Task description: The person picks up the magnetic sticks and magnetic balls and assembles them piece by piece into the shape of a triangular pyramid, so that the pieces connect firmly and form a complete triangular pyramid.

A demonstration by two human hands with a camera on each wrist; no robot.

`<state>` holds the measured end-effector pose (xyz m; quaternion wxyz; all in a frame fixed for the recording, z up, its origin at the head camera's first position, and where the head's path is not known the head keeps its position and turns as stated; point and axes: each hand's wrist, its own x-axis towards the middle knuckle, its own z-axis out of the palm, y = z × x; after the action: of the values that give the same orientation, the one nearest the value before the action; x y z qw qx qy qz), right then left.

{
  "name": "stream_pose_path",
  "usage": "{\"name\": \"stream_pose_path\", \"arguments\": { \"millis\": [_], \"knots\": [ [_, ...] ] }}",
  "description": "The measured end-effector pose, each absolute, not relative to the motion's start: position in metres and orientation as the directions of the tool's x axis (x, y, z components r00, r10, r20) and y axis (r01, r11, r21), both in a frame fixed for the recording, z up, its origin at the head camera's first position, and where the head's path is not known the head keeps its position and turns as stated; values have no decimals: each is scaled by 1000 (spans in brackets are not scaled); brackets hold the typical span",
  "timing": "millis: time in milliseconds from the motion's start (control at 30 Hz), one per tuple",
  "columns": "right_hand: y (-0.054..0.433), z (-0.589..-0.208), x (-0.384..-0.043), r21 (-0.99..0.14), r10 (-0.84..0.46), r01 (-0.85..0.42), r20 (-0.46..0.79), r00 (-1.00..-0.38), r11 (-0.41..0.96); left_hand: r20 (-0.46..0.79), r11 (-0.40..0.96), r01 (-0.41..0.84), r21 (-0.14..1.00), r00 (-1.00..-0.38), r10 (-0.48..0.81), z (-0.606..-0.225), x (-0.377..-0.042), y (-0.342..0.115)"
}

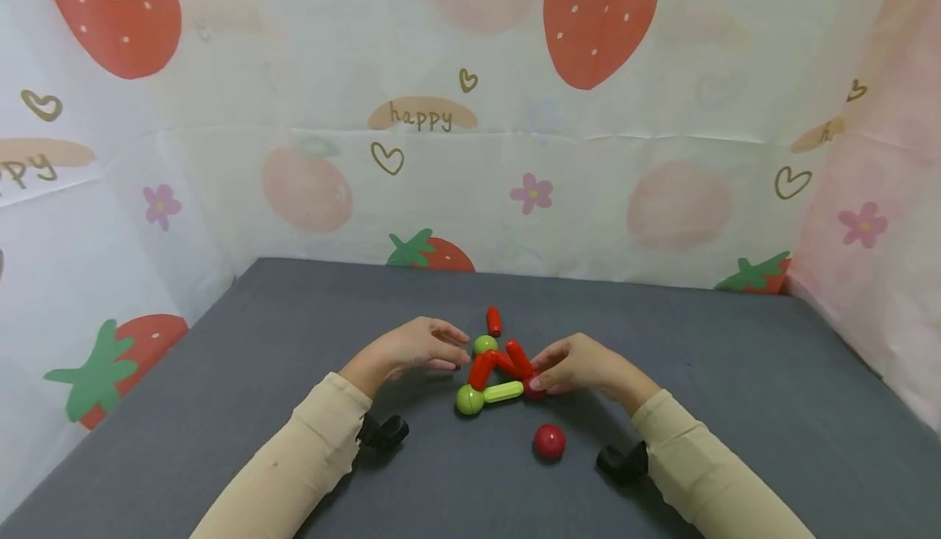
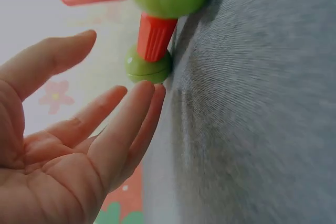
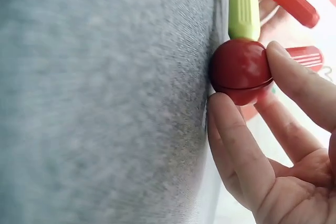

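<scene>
My right hand point(image 1: 581, 366) pinches a dark red ball point(image 3: 239, 69) between thumb and fingertips, low at the table surface. A yellow-green rod point(image 1: 503, 392) joins that ball to a green ball point(image 1: 470, 399) at the near left. Red rods point(image 1: 482, 370) slant up from these balls, one of them point(image 1: 519, 358) rising beside my right fingertips. Behind them is a second green ball point(image 1: 485, 345). Left of the structure, my left hand point(image 1: 419, 346) holds nothing; its fingers point(image 2: 113, 140) are loosely extended toward the farther green ball.
A loose red ball point(image 1: 549, 442) lies on the dark grey table point(image 1: 294, 310) in front of the structure. One separate red rod point(image 1: 494, 322) is behind it. Black wrist straps point(image 1: 384, 434) hang under both forearms. A strawberry-print cloth point(image 1: 456, 188) encloses the table's back and sides.
</scene>
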<state>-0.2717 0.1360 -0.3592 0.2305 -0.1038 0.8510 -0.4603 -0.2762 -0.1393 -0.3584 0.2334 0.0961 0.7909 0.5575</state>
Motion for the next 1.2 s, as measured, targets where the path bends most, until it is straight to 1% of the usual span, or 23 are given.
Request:
{"name": "stream_pose_path", "arguments": {
  "millis": [233, 433, 633, 733, 867, 967, 1100, 1200],
  "knots": [
    [136, -359, -275, -838, -399, 43, -304, -865, 545, -273, 358, -138, 923, -892, 360, -365, -292, -132],
    [138, -360, -278, -832, -383, 69, -326, -864, 551, -263, 356, -137, 924, -904, 336, -372, -292, -133],
    [141, -356, -278, -827, -339, 90, -323, -884, 554, -209, 334, -89, 938, -915, 344, -373, -291, -131],
    [141, -356, -277, -838, -330, 97, -315, -890, 537, -206, 333, -90, 939, -920, 333, -373, -290, -130],
    [141, -356, -275, -846, -314, 99, -301, -901, 525, -214, 343, -95, 934, -921, 326, -372, -288, -131],
    [140, -357, -276, -852, -278, 113, -287, -917, 511, -217, 354, -91, 931, -918, 332, -372, -288, -131],
    [140, -359, -278, -869, -244, 124, -267, -932, 479, -229, 366, -89, 926, -904, 361, -371, -289, -133],
    [140, -360, -279, -878, -245, 115, -252, -936, 464, -236, 362, -91, 928, -895, 379, -371, -289, -133]
  ]
}}
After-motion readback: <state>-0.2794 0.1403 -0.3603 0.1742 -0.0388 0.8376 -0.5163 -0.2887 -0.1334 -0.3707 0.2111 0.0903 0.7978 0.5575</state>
